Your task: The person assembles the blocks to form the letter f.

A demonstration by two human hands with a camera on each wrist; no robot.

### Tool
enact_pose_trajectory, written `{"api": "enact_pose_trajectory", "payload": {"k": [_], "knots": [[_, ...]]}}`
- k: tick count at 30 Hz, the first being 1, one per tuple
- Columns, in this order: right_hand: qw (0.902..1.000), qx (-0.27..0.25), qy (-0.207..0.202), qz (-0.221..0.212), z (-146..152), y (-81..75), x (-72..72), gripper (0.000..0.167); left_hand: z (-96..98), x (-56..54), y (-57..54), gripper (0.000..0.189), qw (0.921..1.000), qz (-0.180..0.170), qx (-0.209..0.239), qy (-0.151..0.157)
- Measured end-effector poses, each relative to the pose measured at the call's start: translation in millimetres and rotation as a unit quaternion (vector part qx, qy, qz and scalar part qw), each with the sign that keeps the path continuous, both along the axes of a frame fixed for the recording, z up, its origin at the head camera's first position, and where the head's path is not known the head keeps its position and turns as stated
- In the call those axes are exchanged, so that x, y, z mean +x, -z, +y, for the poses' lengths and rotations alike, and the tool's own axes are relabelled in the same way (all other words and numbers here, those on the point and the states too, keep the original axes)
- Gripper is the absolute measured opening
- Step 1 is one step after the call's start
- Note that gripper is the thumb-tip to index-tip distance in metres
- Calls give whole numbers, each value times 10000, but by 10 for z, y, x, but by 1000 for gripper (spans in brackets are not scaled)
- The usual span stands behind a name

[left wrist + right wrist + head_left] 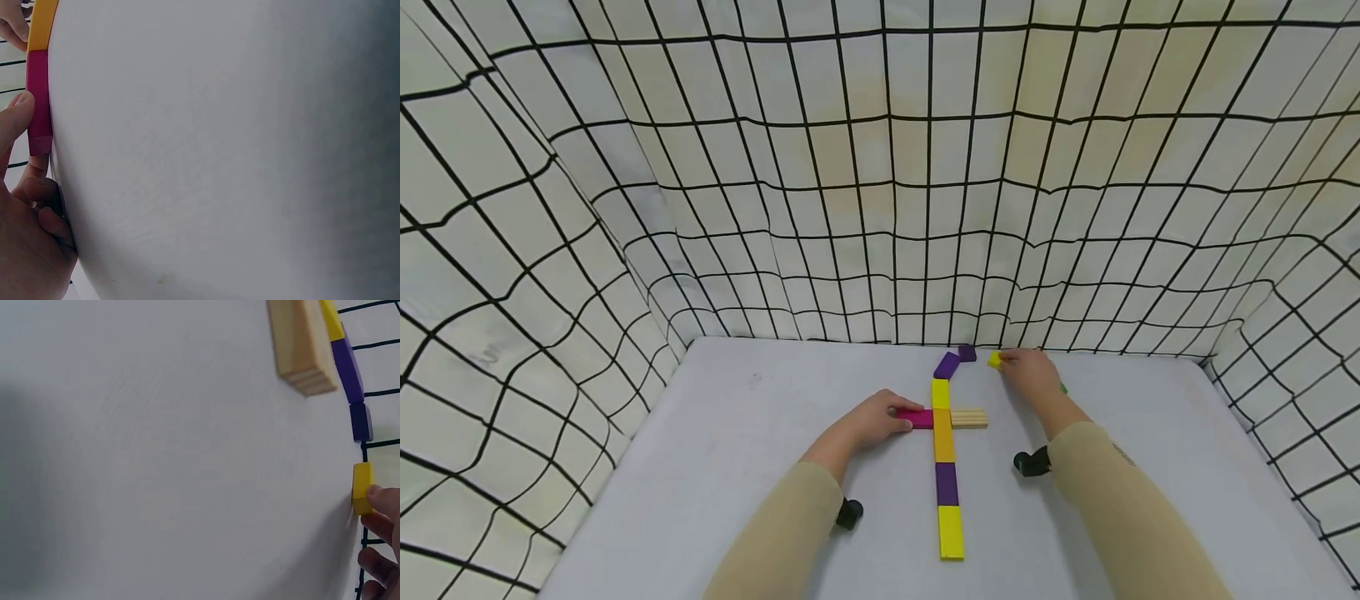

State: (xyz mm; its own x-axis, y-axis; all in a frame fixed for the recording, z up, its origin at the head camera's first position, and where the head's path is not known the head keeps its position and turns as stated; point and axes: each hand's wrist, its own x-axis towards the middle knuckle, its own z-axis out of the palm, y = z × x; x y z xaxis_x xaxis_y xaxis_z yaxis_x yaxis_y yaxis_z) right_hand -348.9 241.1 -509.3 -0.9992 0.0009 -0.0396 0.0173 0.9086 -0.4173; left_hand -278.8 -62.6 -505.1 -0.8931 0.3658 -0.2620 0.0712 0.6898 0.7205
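Observation:
My left hand (pixel 874 419) grips a magenta block (pixel 917 418) between thumb and fingers. The block's far end meets an orange block (pixel 943 435) in a column of flat blocks. Farther back on the right, my right hand (pixel 1033 377) pinches a small yellow block (pixel 362 487) by one end, low over the white table near its back edge. To its left lie a dark purple block (pixel 967 353) and a tilted purple block (pixel 947 365). A yellow block (pixel 940 392) tops the column, while another purple block (pixel 947 483) and a longer yellow block (pixel 951 533) continue it toward me.
Pale wooden blocks (pixel 970 418) lie side by side against the column's right side. Something green (pixel 1063 388) shows partly behind the right hand. The white table (pixel 737 400) is bordered by a black net (pixel 850 208) at the back and both sides.

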Motion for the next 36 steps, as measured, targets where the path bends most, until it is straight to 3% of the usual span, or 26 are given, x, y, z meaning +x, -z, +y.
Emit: {"api": "enact_pose_trajectory", "payload": {"k": [4, 7, 13, 22, 36], "knots": [[9967, -785, 149, -114, -42, 27, -5, 38, -10, -1, 11, 29, 10000, 8, 5, 13], [9935, -1119, 212, 17, -51, 41, 14, 42, -11, -5, 20, 29, 10000, 11, 35, 33], [9838, -1642, 715, -1, -73, 50, 35, 46, -3, -5, 3, 30, 10000, -3, -49, -2], [9811, -1685, 885, -339, -100, 61, 18, 47, -3, -11, 47, 29, 10000, -23, -36, -68], [9792, -1670, 1102, -326, -205, 38, 8, 45, 13, -3, 26, 31, 9999, -46, -68, -62]]}}
